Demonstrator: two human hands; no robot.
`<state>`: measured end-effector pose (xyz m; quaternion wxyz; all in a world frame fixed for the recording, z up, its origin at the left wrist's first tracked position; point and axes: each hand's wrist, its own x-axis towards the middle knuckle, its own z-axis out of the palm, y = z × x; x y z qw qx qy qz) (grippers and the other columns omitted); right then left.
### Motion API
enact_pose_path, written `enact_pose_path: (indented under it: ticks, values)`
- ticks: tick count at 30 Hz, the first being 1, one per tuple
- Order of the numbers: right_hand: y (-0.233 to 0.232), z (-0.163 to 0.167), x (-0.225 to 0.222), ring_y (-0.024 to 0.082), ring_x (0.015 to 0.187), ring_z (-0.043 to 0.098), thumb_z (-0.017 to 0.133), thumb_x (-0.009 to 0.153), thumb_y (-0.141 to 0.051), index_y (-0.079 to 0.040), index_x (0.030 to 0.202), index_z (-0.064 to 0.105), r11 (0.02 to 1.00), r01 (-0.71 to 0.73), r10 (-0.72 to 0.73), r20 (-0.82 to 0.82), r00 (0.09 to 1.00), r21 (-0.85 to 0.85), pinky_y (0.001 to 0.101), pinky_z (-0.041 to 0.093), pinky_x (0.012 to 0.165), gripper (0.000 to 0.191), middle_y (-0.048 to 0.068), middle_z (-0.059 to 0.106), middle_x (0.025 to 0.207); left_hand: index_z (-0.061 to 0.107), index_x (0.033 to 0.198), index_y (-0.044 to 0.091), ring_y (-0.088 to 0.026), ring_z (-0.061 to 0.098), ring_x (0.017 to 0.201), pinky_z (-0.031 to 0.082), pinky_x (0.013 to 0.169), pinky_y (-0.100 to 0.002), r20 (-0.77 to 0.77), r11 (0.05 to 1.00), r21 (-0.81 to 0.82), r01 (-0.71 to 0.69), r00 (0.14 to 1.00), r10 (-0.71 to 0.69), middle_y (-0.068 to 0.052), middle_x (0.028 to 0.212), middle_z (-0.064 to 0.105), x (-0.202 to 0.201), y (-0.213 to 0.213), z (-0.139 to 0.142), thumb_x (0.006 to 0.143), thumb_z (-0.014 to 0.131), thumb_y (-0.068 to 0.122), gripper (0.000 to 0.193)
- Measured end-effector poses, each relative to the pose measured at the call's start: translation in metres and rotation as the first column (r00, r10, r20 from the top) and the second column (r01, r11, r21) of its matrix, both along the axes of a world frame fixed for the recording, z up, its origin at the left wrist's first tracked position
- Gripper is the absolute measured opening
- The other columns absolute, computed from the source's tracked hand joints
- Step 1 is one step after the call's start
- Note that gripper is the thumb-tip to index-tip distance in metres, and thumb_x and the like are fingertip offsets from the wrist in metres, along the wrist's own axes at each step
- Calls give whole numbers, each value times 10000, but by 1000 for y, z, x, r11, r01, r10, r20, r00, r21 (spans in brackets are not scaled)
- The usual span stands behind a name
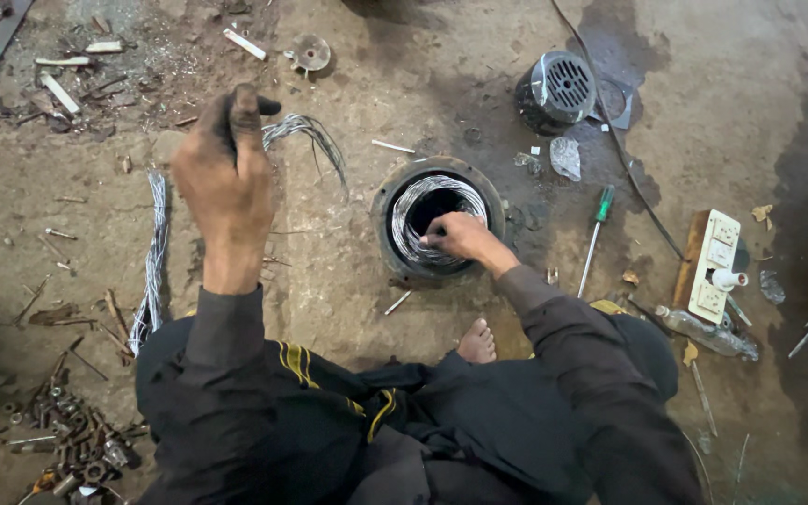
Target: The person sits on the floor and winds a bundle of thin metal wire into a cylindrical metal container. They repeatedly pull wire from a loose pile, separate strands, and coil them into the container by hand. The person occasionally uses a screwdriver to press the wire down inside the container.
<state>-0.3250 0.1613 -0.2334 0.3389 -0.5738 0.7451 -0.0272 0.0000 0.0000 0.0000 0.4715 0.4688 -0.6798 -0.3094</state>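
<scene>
A round motor stator [388, 210] stands on the dirty floor, its bore lined with silvery wire coils [404, 220]. My right hand [460, 236] reaches into the bore and presses on the coils at its near rim. My left hand [224, 168] is raised above the floor, fingers closed on a bundle of silvery wire [309, 131] that arcs out to the right of it. I sit on the floor in dark clothes with a bare foot [477, 342] showing.
Another long wire bundle [153, 257] lies at the left. A motor fan cover [555, 89], green-handled screwdriver [597, 236], white switch board on wood [713, 265], plastic bottle [703, 329] and a cable [624, 150] lie right. Bolts and scrap [72, 444] pile lower left.
</scene>
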Motion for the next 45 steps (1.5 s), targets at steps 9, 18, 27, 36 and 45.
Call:
enact_pose_path:
  ticks: [9, 18, 27, 36, 45]
  values:
    - [10, 3, -7, 378, 1096, 638, 695, 906, -497, -144, 1084, 744, 972, 42, -65, -92, 994, -232, 558, 482, 894, 398, 162, 713, 1113, 782, 1119, 87, -243, 678, 693, 471, 590, -398, 3, 1000, -12, -2, 1000, 2, -100, 812, 717, -6, 9, 7, 1140, 581, 335, 321]
    - [4, 20, 4, 378, 1055, 687, 667, 925, -307, -123, 1110, 747, 989, -132, 129, -43, 991, -63, 492, 523, 909, 273, 168, 744, 1068, 779, 1025, 71, -412, 696, 737, 510, 647, -508, 267, 997, 37, -64, 962, 52, -206, 795, 707, 6, 4, -7, 1023, 674, 330, 280]
    - [23, 169, 0, 399, 990, 693, 660, 925, -235, -98, 1077, 771, 986, -64, 50, -91, 995, -153, 488, 527, 871, 233, 191, 745, 1027, 770, 799, 28, -455, 672, 702, 520, 642, -530, 620, 995, 90, -36, 784, -28, -243, 737, 688, -20, 6, 23, 892, 809, 485, 467]
    - [55, 430, 66, 203, 807, 698, 621, 1004, -250, -89, 1129, 746, 898, 10, -74, -130, 989, -440, 362, 536, 739, 240, 66, 745, 954, 786, 1016, 78, -311, 658, 631, 480, 595, -435, 281, 974, 188, 127, 943, -178, -164, 719, 685, -10, -22, 35, 976, 716, 425, 356]
    - [-56, 423, 148, 329, 963, 650, 723, 812, -113, -29, 1032, 726, 627, -552, 378, -405, 832, -550, 421, 508, 865, 235, 114, 699, 958, 707, 1201, 135, -237, 672, 679, 498, 635, -382, 174, 950, 226, 216, 951, -257, -133, 769, 694, -11, -22, 20, 1022, 660, 343, 278]
